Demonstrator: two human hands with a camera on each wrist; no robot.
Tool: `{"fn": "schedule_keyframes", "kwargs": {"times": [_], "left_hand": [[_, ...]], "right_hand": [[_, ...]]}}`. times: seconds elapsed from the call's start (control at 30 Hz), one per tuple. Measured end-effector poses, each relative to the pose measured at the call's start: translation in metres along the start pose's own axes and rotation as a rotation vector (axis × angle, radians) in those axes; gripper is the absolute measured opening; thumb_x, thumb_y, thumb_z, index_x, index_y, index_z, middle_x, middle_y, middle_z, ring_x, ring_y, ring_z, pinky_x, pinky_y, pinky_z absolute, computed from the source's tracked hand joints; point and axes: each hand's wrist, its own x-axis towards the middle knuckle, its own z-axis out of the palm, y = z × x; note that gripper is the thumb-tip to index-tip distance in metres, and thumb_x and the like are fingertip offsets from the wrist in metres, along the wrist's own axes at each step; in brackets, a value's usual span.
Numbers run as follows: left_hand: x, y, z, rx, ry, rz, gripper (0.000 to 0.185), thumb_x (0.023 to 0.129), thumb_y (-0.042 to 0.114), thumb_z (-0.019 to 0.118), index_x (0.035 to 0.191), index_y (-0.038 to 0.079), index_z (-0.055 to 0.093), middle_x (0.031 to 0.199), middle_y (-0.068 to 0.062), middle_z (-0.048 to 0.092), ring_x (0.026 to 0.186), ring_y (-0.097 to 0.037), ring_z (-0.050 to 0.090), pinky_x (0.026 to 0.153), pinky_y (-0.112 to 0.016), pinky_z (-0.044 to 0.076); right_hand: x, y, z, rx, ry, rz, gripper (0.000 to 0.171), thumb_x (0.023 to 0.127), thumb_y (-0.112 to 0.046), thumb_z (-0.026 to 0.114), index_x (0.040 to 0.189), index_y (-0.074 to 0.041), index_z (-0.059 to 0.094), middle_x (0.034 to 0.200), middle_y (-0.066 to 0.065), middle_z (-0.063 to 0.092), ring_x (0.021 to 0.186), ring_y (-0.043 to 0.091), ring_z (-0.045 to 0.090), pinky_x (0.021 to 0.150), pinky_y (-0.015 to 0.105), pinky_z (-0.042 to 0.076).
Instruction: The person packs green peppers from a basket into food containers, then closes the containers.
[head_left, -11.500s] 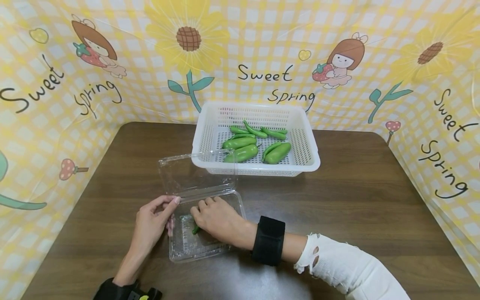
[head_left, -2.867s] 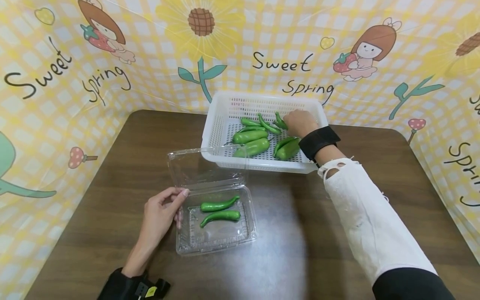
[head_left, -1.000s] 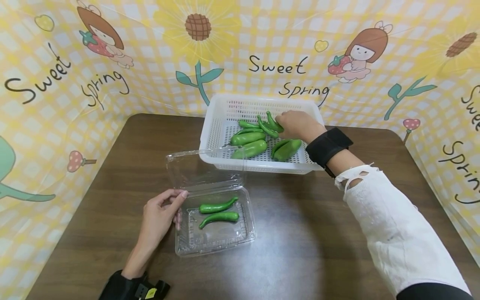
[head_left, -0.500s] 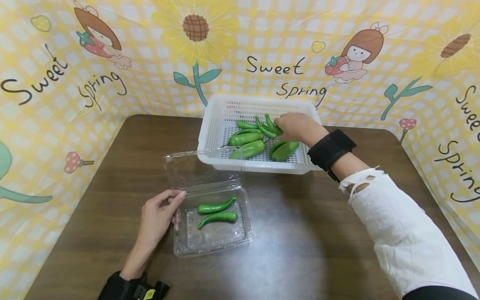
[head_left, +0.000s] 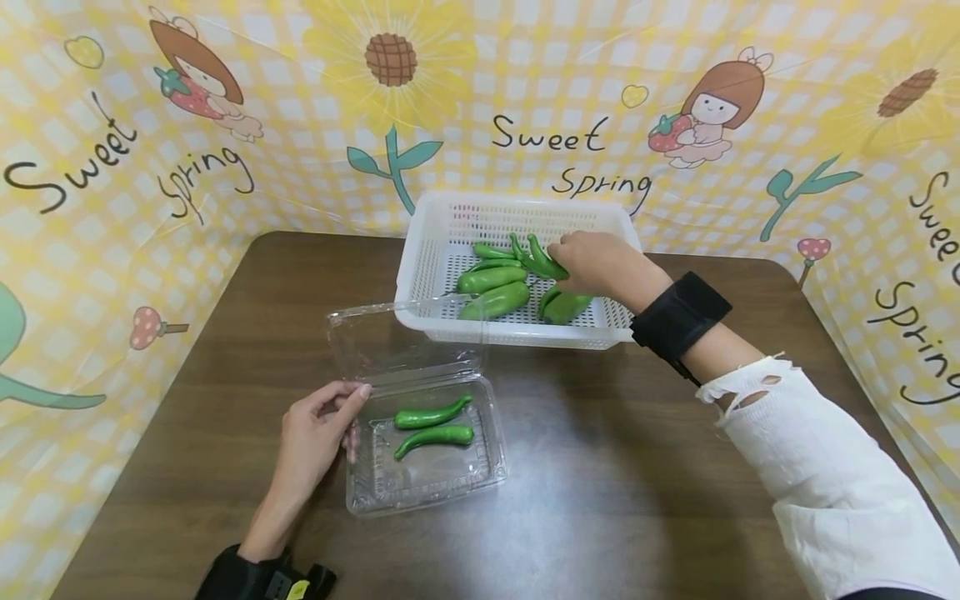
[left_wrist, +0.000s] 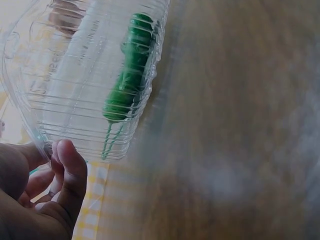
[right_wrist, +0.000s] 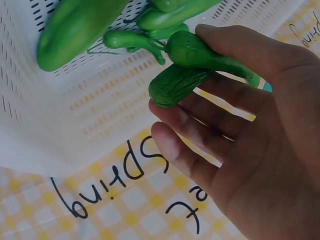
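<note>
**Lifted: your right hand now carries two peppers above the basket**

Lifted a little since half a second ago, the two slim green peppers are coming up from the basket floor in your right hand, while the rest of the scene has held its place.

On the left, your left hand (head_left: pixel 315 437) grips the near-left rim of the clear plastic clamshell box (head_left: pixel 427 483), thumb and fingers curled on its edge just as a second ago; the wrist view shows the fingertips (left_wrist: pixel 67 162) at the ribbed wall. The box stands on the dark brown wooden table (head_left: pixel 637 467) with its lid tipped up behind it. Two curved green peppers (head_left: pixel 431 423) lie side by side inside, unmoved.

Further right, the white perforated plastic basket (head_left: pixel 431 258) sits at the back of the table, and several thicker green peppers (head_left: pixel 491 292) lie in it. Over its right half, your right hand (head_left: pixel 596 262) is closed round the two slim green peppers (head_left: pixel 538 257); the wrist view shows them pinched between thumb and fingers (right_wrist: pixel 190 72).

By my reading, the pick is made, and the carry to the box comes next.
</note>
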Motion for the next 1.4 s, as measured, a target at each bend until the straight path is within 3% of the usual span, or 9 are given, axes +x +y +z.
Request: {"fn": "schedule_keyframes", "kwargs": {"times": [0.47,1.1,1.4], "left_hand": [[-0.001,-0.003,-0.001,0.010,0.009,-0.006,0.030,0.097,0.035,0.064,0.111,0.009,0.070,0.069,-0.017,0.062,0.041,-0.025,0.057,0.040,-0.038,0.052],[0.000,-0.001,-0.001,0.024,0.006,-0.014,0.031,0.097,0.037,0.064,0.112,0.011,0.070,0.068,-0.013,0.063,0.042,-0.026,0.058,0.042,-0.038,0.053],[-0.001,0.004,-0.001,0.033,-0.002,-0.020,0.029,0.098,0.032,0.063,0.112,0.007,0.069,0.069,-0.016,0.062,0.042,-0.026,0.058,0.042,-0.038,0.053]], "right_hand": [[-0.024,-0.016,-0.010,-0.034,0.058,-0.038,0.030,0.091,-0.025,0.072,0.106,-0.002,0.060,0.094,0.012,0.061,0.085,0.027,0.058,0.075,0.041,0.052],[-0.060,-0.030,-0.018,-0.013,0.207,-0.106,0.027,0.093,-0.023,0.070,0.102,-0.001,0.058,0.085,0.009,0.055,0.076,0.022,0.049,0.065,0.034,0.043],[-0.077,-0.040,-0.022,-0.014,0.263,-0.138,0.031,0.091,-0.025,0.073,0.106,-0.001,0.060,0.089,0.010,0.058,0.079,0.024,0.053,0.068,0.036,0.047]]}}
